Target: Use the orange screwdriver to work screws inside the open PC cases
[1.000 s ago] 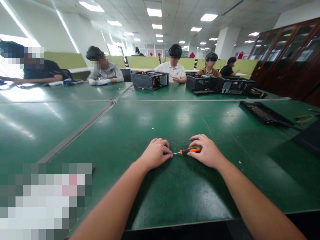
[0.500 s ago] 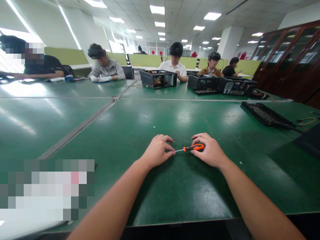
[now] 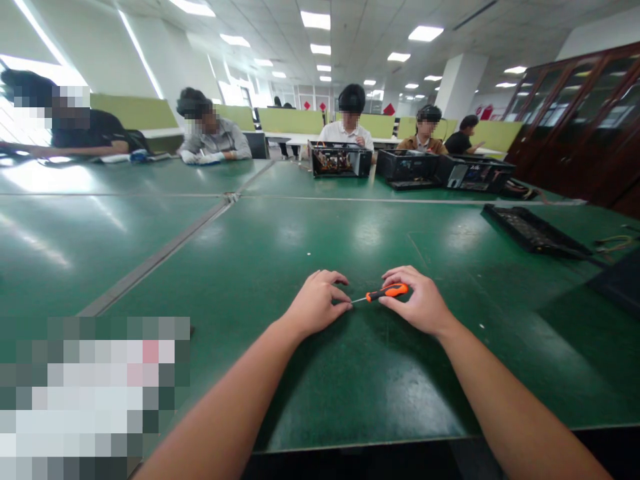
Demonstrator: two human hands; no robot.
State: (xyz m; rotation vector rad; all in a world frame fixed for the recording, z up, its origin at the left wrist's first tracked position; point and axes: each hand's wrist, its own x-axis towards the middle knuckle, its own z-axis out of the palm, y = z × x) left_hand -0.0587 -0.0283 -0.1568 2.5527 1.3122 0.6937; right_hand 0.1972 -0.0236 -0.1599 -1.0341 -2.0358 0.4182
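A screwdriver (image 3: 388, 292) with an orange and black handle and a thin metal shaft lies across the gap between my hands, above the green table (image 3: 240, 267). My left hand (image 3: 320, 301) has thumb and forefinger closed at the end of the shaft; the tip itself is hidden there. At the handle, my right hand (image 3: 421, 300) curves loosely, with the butt end lodged between thumb and fingers. The handle side sits slightly higher than the tip.
Opened computer cases (image 3: 343, 160) stand at the far side, where several people sit. A black panel (image 3: 535, 230) lies at right, beside cables (image 3: 617, 241). A blurred-out pale area (image 3: 95, 400) covers the lower left. A grey seam strip (image 3: 165, 253) crosses the table.
The screwdriver's handle has tilted up slightly in my right hand. Across the table, the computer case before the person in white has turned and shifted right.
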